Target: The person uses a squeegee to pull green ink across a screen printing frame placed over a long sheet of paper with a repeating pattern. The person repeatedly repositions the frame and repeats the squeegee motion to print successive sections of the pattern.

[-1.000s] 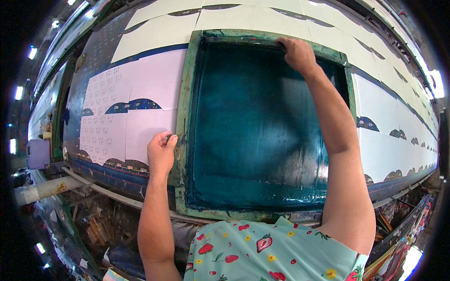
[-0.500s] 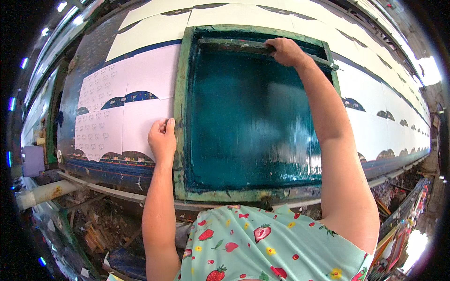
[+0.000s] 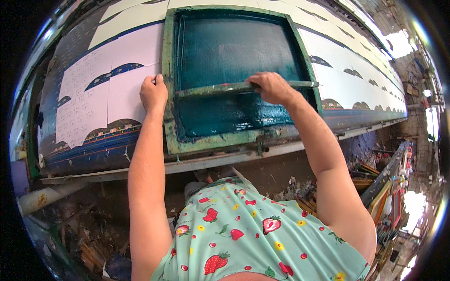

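Observation:
A green screen-printing frame (image 3: pixel 169 131) with a dark teal, wet-looking screen (image 3: pixel 234 47) lies on the long table. My right hand (image 3: pixel 269 88) is closed on a long green squeegee (image 3: pixel 206 89) that spans the screen below its middle. My left hand (image 3: pixel 154 96) is just outside the frame's left side, fingers curled; what they grip, if anything, I cannot make out. Pale pink printed sheets (image 3: pixel 84 122) lie left of the frame, beside my left hand, with white sheets (image 3: pixel 356 93) to the right.
The table's metal front rail (image 3: pixel 117 173) runs before my body. A rusty white pipe (image 3: pixel 47 196) is at lower left. Stacked wooden frames (image 3: pixel 377 196) and clutter stand at lower right beneath the table, with scraps on the ground.
My right hand has drawn the squeegee from the screen's far edge down toward me, past its middle. The frame and my left hand appear higher in the picture as the view has shifted.

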Demonstrator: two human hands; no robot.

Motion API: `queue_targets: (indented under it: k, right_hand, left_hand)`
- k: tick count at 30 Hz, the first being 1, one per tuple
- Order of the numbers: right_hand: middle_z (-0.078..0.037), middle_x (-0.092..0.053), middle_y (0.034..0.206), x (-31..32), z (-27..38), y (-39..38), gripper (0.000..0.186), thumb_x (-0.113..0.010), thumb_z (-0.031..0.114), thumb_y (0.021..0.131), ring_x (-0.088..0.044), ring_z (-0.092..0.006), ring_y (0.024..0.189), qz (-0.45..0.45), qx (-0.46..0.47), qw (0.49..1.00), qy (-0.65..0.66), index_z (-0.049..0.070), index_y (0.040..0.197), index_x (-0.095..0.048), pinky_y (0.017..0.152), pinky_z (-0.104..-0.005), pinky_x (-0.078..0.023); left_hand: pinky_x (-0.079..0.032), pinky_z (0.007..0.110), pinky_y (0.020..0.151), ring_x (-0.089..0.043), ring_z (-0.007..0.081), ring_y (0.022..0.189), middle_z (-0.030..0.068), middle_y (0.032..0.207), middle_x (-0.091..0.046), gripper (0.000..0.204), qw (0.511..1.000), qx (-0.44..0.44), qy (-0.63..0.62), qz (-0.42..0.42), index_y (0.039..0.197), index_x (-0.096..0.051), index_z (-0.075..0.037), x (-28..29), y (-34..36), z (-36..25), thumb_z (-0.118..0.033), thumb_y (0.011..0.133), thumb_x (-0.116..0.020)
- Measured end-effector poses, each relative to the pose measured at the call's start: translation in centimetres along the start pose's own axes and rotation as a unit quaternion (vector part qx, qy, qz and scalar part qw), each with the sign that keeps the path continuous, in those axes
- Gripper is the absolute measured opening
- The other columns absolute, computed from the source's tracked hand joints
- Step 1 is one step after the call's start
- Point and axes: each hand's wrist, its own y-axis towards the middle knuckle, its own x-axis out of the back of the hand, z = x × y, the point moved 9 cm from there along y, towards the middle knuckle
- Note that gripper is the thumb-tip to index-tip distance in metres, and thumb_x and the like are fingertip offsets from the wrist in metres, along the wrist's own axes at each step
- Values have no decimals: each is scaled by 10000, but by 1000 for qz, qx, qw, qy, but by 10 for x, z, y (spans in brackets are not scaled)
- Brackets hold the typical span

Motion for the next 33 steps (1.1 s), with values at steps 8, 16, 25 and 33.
queue_targets:
  k: [8, 16, 25, 33]
  right_hand:
    - [-141, -786, 1199, -17, 66, -103, 431, -781, 19, 903, -735, -377, 1172, -12, -20, 999, -25, 121, 1322, -783, 1027, -510, -593]
    - [-100, -771, 1242, -29, 67, -125, 478, -740, 46, 897, -714, -327, 1192, -69, -3, 996, -59, 181, 1352, -792, 1035, -472, -560]
    - [-106, -746, 1226, -31, 57, -161, 485, -913, 343, 861, -696, -333, 1185, -131, 130, 981, 59, 117, 1268, -776, 981, -481, -561]
    - [-161, -749, 1316, 52, -125, -238, 322, -858, 147, 922, -672, -382, 1280, -374, 13, 904, 205, 58, 1225, -796, 1133, -511, -522]
  left_hand:
    - [-577, 539, 988, -759, 464, 1125, 250, 1174, -809, 340, 1000, -7, -4, 7, 1184, -796, -67, 1, -1, 0, -365, 1077, -675]
    - [-567, 563, 1015, -733, 502, 1171, 277, 1219, -788, 337, 998, -48, 34, -5, 1219, -786, -79, -16, 13, 14, -349, 1083, -637]
    - [-555, 578, 993, -712, 530, 1142, 307, 1191, -759, 344, 984, -75, 159, -24, 1162, -750, -17, -9, 35, 25, -289, 1107, -546]
    - [-551, 612, 1034, -710, 526, 1199, 290, 1258, -767, 487, 952, -18, 302, -49, 1198, -762, -28, -2, 14, 0, -374, 1148, -423]
